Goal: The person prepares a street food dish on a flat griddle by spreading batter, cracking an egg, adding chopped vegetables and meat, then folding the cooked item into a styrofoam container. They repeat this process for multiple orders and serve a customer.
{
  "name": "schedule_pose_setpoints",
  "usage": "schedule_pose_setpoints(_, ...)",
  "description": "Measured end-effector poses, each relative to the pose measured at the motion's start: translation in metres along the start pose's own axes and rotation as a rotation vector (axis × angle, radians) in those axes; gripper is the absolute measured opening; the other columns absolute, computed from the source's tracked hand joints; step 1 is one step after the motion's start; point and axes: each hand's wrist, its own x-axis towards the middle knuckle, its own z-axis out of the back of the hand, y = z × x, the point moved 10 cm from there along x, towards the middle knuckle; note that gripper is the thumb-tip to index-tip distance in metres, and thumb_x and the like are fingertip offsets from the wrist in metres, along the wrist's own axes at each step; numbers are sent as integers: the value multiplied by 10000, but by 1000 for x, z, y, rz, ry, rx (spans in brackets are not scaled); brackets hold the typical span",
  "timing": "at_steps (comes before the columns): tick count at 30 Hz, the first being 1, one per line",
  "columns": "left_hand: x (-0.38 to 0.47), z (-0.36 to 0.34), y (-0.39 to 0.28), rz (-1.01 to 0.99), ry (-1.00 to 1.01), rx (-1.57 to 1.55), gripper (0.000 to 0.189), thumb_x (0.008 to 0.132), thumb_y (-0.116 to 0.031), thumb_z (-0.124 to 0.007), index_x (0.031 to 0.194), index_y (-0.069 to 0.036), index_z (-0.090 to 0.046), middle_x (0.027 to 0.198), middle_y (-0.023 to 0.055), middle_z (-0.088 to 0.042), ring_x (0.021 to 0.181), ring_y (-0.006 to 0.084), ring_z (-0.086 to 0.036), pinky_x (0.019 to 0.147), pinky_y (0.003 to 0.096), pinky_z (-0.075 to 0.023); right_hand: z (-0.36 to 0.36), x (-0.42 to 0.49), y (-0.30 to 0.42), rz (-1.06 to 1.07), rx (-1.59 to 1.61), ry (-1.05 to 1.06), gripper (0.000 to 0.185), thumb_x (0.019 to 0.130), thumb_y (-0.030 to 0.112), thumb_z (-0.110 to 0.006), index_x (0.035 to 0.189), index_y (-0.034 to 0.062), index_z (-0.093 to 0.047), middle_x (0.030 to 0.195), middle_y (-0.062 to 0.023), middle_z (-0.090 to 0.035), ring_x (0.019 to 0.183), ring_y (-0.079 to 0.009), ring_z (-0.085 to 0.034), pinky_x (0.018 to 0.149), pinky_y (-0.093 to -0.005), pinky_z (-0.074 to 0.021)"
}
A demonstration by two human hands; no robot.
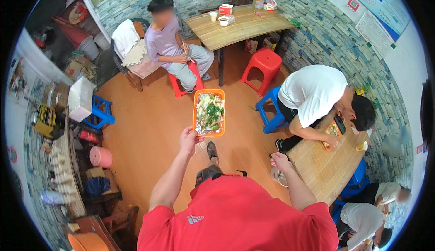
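Note:
My left hand (189,140) grips the lower left corner of an orange rectangular tray (209,135), holding it out in front of me above the floor. Foil lines the tray, and on it lies food with chopped green leaves (214,111) over pale pieces. My right hand (280,160) is at the right, beside the corner of the near wooden table (306,166), with its fingers curled; whether anything small is inside them cannot be told. A clear container (279,177) with a pale rim shows just below that hand, partly hidden by the forearm.
A person in white leans over the right table, beside a second orange tray (331,136), a phone (340,124) and a cup (362,146). Another person sits on a red stool by the far table (238,23). Red (263,65) and blue (272,110) stools stand ahead; shelving lines the left.

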Motion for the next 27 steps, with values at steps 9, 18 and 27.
schedule_pose_setpoints(9,298,-54,-41,107,27,26,317,874,35,-435,1188,-10,-435,953,151,-630,656,203,-656,591,302,-572,-1,42,-123,-584,-50,170,169,893,225,-498,870,83,-587,694,-107,-610,580,-205,-600,439,-342,-447)
schedule_pose_setpoints(18,532,-76,-61,111,-57,27,312,877,49,-416,1179,-27,-412,946,172,-629,712,228,-661,612,315,-572,14,214,5,-276,-317,47,258,903,276,-474,926,50,-595,693,-111,-584,531,-206,-555,432,-309,-433)
schedule_pose_setpoints(27,677,-106,-69,136,-93,-29,233,875,54,-416,1083,-34,-469,911,142,-619,662,213,-643,587,306,-556,-40,303,240,-302,84,-284,202,890,194,-560,961,15,-620,722,-71,-601,592,-144,-572,524,-266,-457)
